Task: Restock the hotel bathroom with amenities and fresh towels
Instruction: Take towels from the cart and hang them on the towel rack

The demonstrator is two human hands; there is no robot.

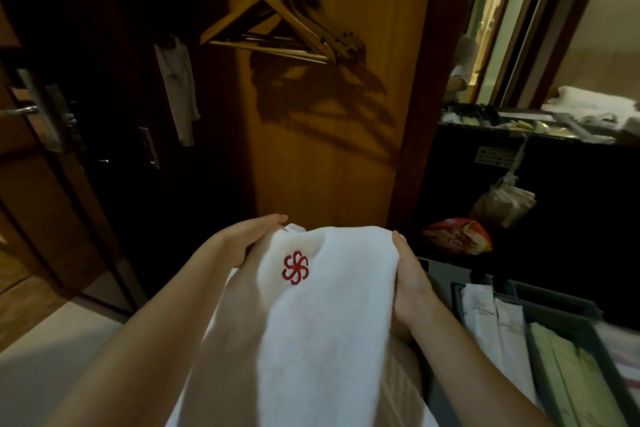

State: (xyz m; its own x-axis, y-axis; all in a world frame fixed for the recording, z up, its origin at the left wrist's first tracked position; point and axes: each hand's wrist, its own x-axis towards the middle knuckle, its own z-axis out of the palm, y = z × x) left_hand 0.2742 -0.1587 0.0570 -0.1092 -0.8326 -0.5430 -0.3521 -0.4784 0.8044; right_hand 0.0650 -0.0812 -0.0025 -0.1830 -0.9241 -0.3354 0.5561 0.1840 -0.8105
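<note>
A folded white towel [332, 315] with a red embroidered emblem hangs lengthwise in front of me, held at its far end by both hands. My left hand [242, 239] grips its left top corner, fingers curled over the edge. My right hand [410, 277] clasps its right edge, thumb on top. At the lower right a dark amenity tray [568, 319] holds white sachets [485, 319] and pale green packets [568, 371].
An open wooden wardrobe holds several wooden hangers [273, 21] ahead. A door with a metal handle [20, 111] is at the left. The dark housekeeping cart [540, 163] at the right carries folded white towels [595, 107], a hanging bag [505, 201] and a red packet [457, 236].
</note>
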